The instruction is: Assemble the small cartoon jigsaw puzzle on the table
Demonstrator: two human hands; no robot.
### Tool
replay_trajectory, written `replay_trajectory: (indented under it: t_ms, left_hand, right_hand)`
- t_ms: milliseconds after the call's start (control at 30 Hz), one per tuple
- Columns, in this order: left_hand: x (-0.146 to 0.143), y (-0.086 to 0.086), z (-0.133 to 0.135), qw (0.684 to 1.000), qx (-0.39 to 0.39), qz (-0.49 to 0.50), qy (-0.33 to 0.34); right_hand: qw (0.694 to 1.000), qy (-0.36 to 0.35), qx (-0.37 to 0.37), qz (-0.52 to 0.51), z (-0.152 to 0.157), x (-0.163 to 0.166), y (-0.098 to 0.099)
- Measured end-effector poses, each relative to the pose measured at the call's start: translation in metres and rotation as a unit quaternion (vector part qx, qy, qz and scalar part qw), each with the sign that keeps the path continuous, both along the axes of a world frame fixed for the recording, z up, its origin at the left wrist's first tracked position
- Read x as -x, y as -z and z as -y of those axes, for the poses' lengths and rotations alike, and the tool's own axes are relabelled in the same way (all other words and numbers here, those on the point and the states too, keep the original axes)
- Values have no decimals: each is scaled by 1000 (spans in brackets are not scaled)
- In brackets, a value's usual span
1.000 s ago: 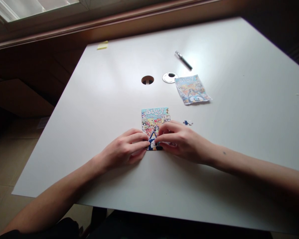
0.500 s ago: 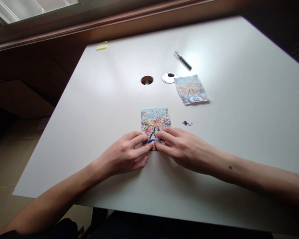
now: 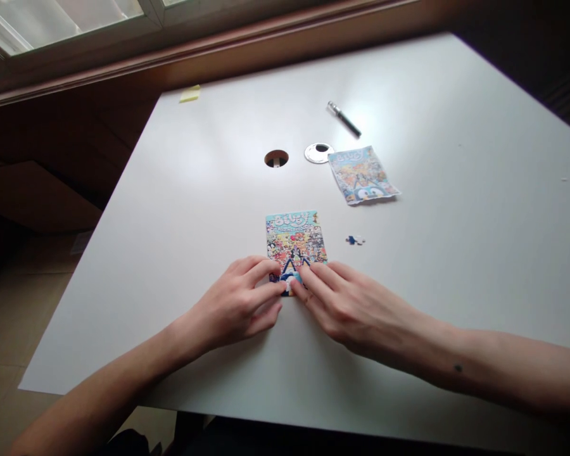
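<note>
A small, colourful jigsaw puzzle (image 3: 295, 237) lies flat on the white table, its top part in full view. At its lower left, my left hand (image 3: 247, 297) is closed with bent fingers, the fingertips resting on the puzzle's edge. My right hand (image 3: 337, 294) closes in on the lower right part, thumb and fingertips pressed against it. The bottom corners are partly hidden under my fingers. To the right of the puzzle sit a few loose puzzle pieces (image 3: 355, 240), blue and white, with neither hand touching them.
Behind the puzzle, a creased picture sheet (image 3: 363, 176) with the same design touches a round cable-hole cover (image 3: 318, 153). A hole (image 3: 276, 158) opens in the white table (image 3: 194, 221). Farther back are a black marker (image 3: 344, 119) and a yellow sticky note (image 3: 189, 94).
My right hand has shifted slightly down and right on the puzzle, uncovering more of its right side. The whole view has tilted a little. The loose pieces stay put.
</note>
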State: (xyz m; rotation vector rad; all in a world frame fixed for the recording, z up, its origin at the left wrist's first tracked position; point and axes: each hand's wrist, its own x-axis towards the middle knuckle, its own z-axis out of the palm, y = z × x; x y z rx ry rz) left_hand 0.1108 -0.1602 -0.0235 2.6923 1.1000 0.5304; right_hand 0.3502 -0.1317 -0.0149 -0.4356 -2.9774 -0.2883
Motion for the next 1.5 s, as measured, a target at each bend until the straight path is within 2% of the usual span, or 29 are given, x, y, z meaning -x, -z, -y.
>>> replay_trajectory:
  t_ms: [100, 167, 200, 267, 333, 400, 500, 600, 733, 833, 967, 1100, 1200, 1267, 1500]
  left_hand:
    - [0, 8, -1, 999, -31, 7, -10]
    - [0, 13, -2, 999, -31, 23, -14]
    - [0, 15, -3, 999, -26, 32, -16]
    - [1, 18, -4, 999, -21, 46, -20]
    - [1, 20, -4, 998, -19, 48, -23]
    - [2, 20, -4, 999, -18, 44, -26]
    - [2, 21, -4, 999, -16, 37, -31]
    - [2, 19, -4, 999, -13, 31, -35]
    - [1, 16, -4, 999, -5, 29, -33]
    - [1, 15, -4, 999, -1, 27, -34]
    - [1, 16, -4, 999, 6, 22, -35]
    - [1, 15, -4, 999, 8, 22, -35]
    - [1, 15, -4, 999, 10, 21, -34]
    - [1, 15, -4, 999, 10, 21, -33]
    - [1, 15, -3, 999, 12, 17, -36]
  right_hand:
    - [998, -14, 57, -29, -13, -5, -5]
    - [988, -6, 143, -61, -31, -17, -12]
    - [981, 18, 173, -81, -42, -25, -16]
    - [974, 108, 175, -96, -64, -42, -23]
    - [969, 171, 167, -68, -82, -56, -24]
    - [959, 206, 192, -30, -92, -64, -20]
    - [941, 242, 237, -18, -99, -65, -12]
    - [934, 241, 262, -30, -101, -63, -7]
    - [935, 245, 256, -34, -99, -62, -11]
    - [922, 242, 297, -64, -93, -57, -16]
    - [868, 206, 433, -126, -82, -45, -20]
    - [782, 183, 576, -150, -76, -37, -19]
    - [732, 196, 632, -161, -75, -35, -18]
    - [718, 198, 648, -160, -75, -34, -18]
    - [699, 197, 676, -123, -74, -34, -23]
